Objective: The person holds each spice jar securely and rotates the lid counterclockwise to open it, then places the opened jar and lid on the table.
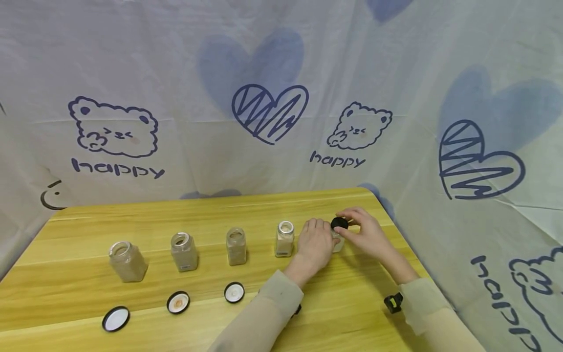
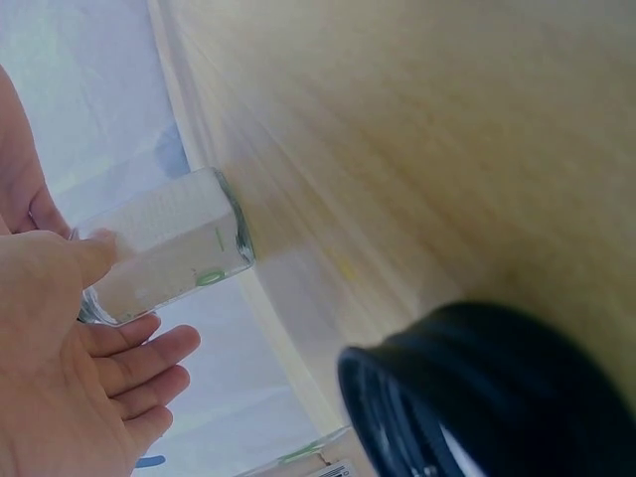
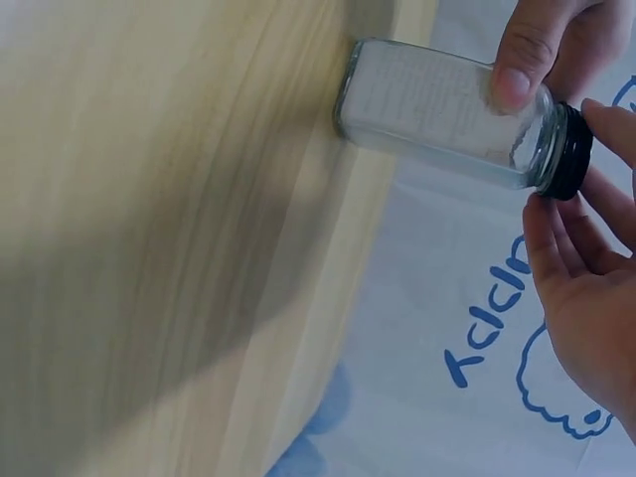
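At the right of the table stands a square glass jar (image 3: 437, 104) of pale powder, a black screw lid (image 3: 568, 154) on its mouth. My left hand (image 1: 314, 244) grips the jar near its neck, thumb pressed on one side in the right wrist view. The fingers and thumb of my right hand (image 1: 364, 233) pinch the lid by its rim from the other side. Just left of my left hand is an open jar (image 1: 284, 239) with pale contents. A black lid (image 2: 497, 378) looms close in the left wrist view.
Further left stand three more open jars, one in the middle (image 1: 236, 247), another (image 1: 184, 252) beside it and a leftmost one (image 1: 127, 264). In front of them lie three upturned black-rimmed lids, the nearest being the left one (image 1: 116, 319). A printed cloth (image 1: 198, 146) hangs behind the wooden table (image 1: 145, 220).
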Tool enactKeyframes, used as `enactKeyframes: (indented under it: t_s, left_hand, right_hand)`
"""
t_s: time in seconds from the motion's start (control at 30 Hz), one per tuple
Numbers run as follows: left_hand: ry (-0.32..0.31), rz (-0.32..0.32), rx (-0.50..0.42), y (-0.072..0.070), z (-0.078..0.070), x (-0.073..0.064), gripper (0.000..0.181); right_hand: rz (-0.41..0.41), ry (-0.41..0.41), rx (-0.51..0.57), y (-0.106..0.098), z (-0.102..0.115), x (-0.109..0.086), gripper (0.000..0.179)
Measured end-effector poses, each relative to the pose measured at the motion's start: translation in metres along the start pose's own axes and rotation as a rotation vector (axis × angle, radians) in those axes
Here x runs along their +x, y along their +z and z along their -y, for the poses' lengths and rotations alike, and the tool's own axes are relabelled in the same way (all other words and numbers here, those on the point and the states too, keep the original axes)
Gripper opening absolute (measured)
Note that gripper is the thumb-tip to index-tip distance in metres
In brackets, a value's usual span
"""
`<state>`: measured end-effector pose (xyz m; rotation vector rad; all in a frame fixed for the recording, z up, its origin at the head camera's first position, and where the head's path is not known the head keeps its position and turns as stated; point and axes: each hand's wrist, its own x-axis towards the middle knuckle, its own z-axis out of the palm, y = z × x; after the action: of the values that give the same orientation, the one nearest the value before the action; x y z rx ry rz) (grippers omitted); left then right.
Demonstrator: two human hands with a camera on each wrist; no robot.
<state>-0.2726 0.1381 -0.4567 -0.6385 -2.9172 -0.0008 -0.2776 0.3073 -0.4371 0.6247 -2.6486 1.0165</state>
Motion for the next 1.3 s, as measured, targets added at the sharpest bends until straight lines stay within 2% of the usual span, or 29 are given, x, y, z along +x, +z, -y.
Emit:
enactKeyframes:
  t_s: [0.37, 0.5, 0.67, 0.83, 0.97, 1.3]
  left_hand:
    - [0.011, 0.013, -0.004, 0.0016, 0.0004, 0.0004, 0.056]
    - [0.01, 0.013, 0.002, 0.0012, 0.0009, -0.0002, 0.058]
    - [0.007, 0.014, 0.013, -0.0004, 0.0013, -0.0012, 0.058]
    - [0.004, 0.028, 0.029, -0.0014, 0.0015, -0.0016, 0.058]
    - [-0.005, 0.032, 0.021, -0.0015, 0.0025, -0.0022, 0.057]
    - [0.006, -0.002, 0.014, -0.0013, 0.0041, -0.0032, 0.054]
  right_hand:
    - [0.046, -0.066, -0.06, -0.0045, 0.0044, -0.0001, 0.031]
    - [0.081, -0.092, -0.049, -0.0065, 0.0046, 0.0005, 0.032]
    - [0.109, -0.081, 0.006, -0.0071, 0.0049, 0.0009, 0.036]
    - [0.042, -0.025, 0.066, -0.0047, 0.0054, 0.0001, 0.035]
    - [-0.01, -0.012, 0.043, -0.0022, 0.0046, 0.0007, 0.035]
    - [0.018, -0.032, -0.044, 0.0022, 0.0036, 0.0015, 0.037]
